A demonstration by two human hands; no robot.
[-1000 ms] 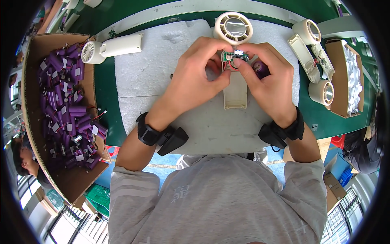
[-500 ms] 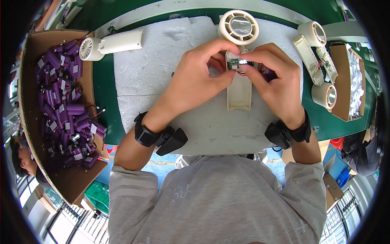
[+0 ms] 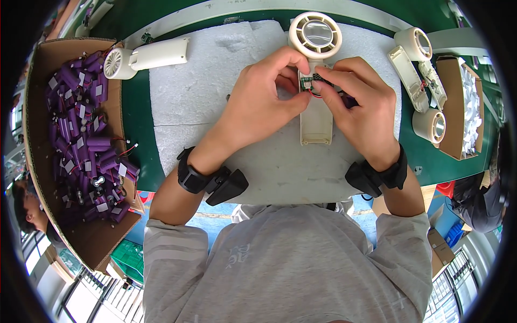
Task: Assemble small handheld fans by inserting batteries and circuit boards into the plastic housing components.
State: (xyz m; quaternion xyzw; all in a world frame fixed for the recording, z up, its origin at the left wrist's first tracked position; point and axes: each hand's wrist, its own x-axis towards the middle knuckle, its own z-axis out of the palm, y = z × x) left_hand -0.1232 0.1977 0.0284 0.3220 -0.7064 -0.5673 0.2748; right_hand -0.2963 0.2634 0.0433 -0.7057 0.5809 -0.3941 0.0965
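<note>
An open cream handheld fan (image 3: 316, 126) lies in front of me, its round head at the far end and its handle shell towards me. Over the upper handle, my left hand (image 3: 264, 97) pinches the left side of a small green circuit board (image 3: 306, 84) between thumb and forefinger. From the other side, my right hand (image 3: 363, 102) pinches a small black piece (image 3: 322, 78) at the board's right. Red wire shows below the board. A purple battery (image 3: 349, 100) peeks out beneath my right fingers; whether they grip it is hidden.
White foam sheet (image 3: 188, 102) covers the green table. A carton of purple batteries (image 3: 121, 97) stands left, beside another cream fan (image 3: 121, 64). At right are fan parts (image 3: 409, 75) and a carton (image 3: 452, 107) of white pieces.
The bright white glow between my fingertips is gone, and the black piece now shows there, tilted. My right fingers have shifted slightly; my left hand stays nearly in place.
</note>
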